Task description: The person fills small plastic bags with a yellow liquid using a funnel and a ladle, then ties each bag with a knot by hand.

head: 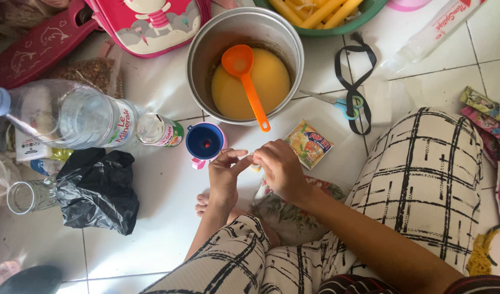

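My fingers [243, 159] are pinched together on a small pale thing, a thin tube or strip of clear plastic [255, 166] by the look of it, held between both hands just above my knees; most of it is hidden under my right hand [281, 170], so I cannot tell its full length. My left hand [224, 175] nips one end with thumb and forefinger, the other fingers loosely curled, while the right closes over the rest from above. I judge it light, limp and slick, the kind of thing that slides out of a wet grip, so the hold belongs close to the open end, pinched flat rather than squeezed. Just beyond my left fingers sits a blue funnel with a pink rim [205, 142] on the white tiled floor [168, 218], and beside my right hand lies a small yellow powder sachet [309, 143]. Farther out stands a steel pot of thick yellow liquid [245, 64] with an orange ladle [244, 76] resting in it. Scissors [337, 102] lie to its right, a large water bottle [70, 115] on its side to the left, with a crumpled black bag [97, 188] near it.
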